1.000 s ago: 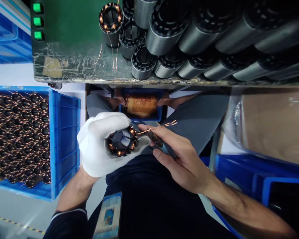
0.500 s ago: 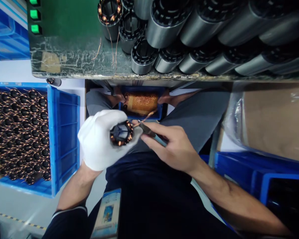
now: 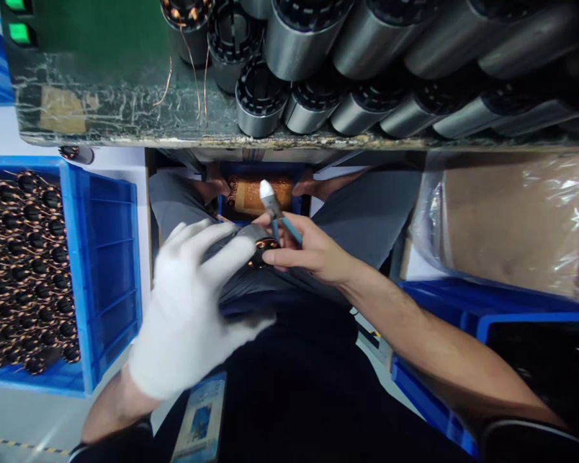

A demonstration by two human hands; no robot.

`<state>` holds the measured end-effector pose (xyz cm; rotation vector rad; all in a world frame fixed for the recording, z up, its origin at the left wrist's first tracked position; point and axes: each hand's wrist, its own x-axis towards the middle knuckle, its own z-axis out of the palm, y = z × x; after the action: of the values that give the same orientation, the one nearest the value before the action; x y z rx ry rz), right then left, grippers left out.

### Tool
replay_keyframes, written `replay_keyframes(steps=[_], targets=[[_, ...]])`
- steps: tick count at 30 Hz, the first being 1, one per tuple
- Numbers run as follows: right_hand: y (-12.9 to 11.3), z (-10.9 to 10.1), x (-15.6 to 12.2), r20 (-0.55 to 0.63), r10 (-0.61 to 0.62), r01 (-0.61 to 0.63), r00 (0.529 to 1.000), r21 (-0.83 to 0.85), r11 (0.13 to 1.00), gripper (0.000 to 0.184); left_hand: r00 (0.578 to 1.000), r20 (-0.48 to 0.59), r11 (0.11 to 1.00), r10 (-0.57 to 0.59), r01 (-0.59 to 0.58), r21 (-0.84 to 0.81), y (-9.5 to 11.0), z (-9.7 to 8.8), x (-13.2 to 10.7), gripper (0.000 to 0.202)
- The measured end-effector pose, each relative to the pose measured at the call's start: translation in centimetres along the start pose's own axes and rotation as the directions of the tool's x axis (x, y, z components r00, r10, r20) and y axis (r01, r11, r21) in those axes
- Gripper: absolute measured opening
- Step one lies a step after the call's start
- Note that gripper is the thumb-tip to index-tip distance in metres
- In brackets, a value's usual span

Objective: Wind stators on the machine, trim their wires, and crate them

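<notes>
My right hand (image 3: 313, 251) grips a wound motor stator (image 3: 262, 244) between thumb and fingers. The same hand also keeps hold of cutting pliers (image 3: 276, 212) with blue handles, their bright jaws pointing up and away. Copper windings show at the stator's near end, partly behind my thumb. My left hand (image 3: 193, 302), in a white glove, is open with fingers and thumb spread, just left of the stator. Its forefinger overlaps the stator's edge; whether they touch I cannot tell.
Above, a worn green bench (image 3: 110, 103) carries several bare metal stator cores (image 3: 260, 103) and one wound stator (image 3: 188, 32). At left, a blue crate (image 3: 101, 257) holds rows of wound stators. A bin (image 3: 296, 204) of copper scraps sits between the feet. Plastic-wrapped cardboard (image 3: 506, 218) lies at right.
The stator has passed from my left hand into my right, and the left has opened and drawn back. The pliers have swung upward, away from the copper wire they were on.
</notes>
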<state>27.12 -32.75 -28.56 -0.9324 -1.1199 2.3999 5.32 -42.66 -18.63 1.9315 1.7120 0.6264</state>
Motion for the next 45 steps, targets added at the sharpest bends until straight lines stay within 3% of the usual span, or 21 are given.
replay_keyframes(steps=[2,4,6,8,10,12,15,18,21,28,30,34,41,45], targets=[[-0.2,-0.4,-0.7,-0.082,-0.119,0.11,0.99,-0.1,0.989,0.071,0.991,-0.007,0.987,-0.136,0.135,-0.088,-0.3,-1.0,-1.3,0.086],[-0.4,-0.1,-1.3,-0.101,-0.266,0.244,0.959,-0.193,0.95,0.065,0.956,0.173,0.898,-0.236,0.282,-0.338,-1.4,-0.5,-1.6,0.073],[-0.5,0.6,-1.8,-0.04,-0.381,0.368,0.924,-0.183,0.911,0.057,0.894,0.41,0.674,-0.182,0.417,-0.61,-2.4,1.0,-0.9,0.056],[-1.0,1.5,-2.1,0.05,-0.454,0.456,0.89,-0.141,0.879,0.052,0.843,0.533,0.44,-0.073,0.506,-0.741,-2.7,2.7,0.5,0.053],[-1.9,2.0,-2.5,0.126,-0.485,0.502,0.865,-0.219,0.837,0.047,0.805,0.592,0.327,-0.041,0.571,-0.753,-2.2,3.6,1.8,0.057],[-3.2,1.8,-3.3,0.176,-0.493,0.517,0.852,-0.428,0.741,0.043,0.794,0.605,0.289,-0.055,0.593,-0.752,-1.3,3.7,2.7,0.057],[-5.4,0.6,-5.1,0.235,-0.473,0.48,0.849,-0.717,0.505,0.046,0.84,0.535,0.31,-0.083,0.532,-0.788,-0.4,2.9,3.3,0.049],[-6.6,-0.7,-7.0,0.297,-0.381,0.432,0.875,-0.834,0.343,0.074,0.882,0.456,0.404,-0.12,0.463,-0.789,0.0,2.4,3.6,0.042],[-7.1,-1.5,-8.2,0.341,-0.341,0.425,0.876,-0.88,0.213,0.089,0.888,0.431,0.493,-0.163,0.452,-0.744,0.2,2.4,3.8,0.042],[-7.9,-1.9,-8.6,0.418,-0.335,0.45,0.845,-0.893,0.021,0.078,0.92,0.364,0.637,-0.146,0.369,-0.677,0.6,2.5,4.1,0.034],[-7.9,-1.9,-8.6,0.424,-0.318,0.452,0.848,-0.892,0.019,0.076,0.916,0.366,0.681,-0.163,0.373,-0.63,0.8,2.5,3.9,0.033],[-7.8,-1.7,-8.6,0.375,-0.296,0.436,0.878,-0.882,0.177,0.082,0.902,0.385,0.706,-0.198,0.403,-0.582,1.2,2.4,3.9,0.031],[-8.7,-2.2,-9.0,0.385,-0.305,0.406,0.871,-0.914,0.007,0.076,0.873,0.463,0.638,-0.156,0.447,-0.627,0.9,2.4,4.6,0.032],[-8.1,-2.7,-8.8,0.386,-0.275,0.41,0.88,-0.912,0.03,0.075,0.862,0.481,0.565,-0.159,0.479,-0.671,0.1,3.8,4.8,0.034]])
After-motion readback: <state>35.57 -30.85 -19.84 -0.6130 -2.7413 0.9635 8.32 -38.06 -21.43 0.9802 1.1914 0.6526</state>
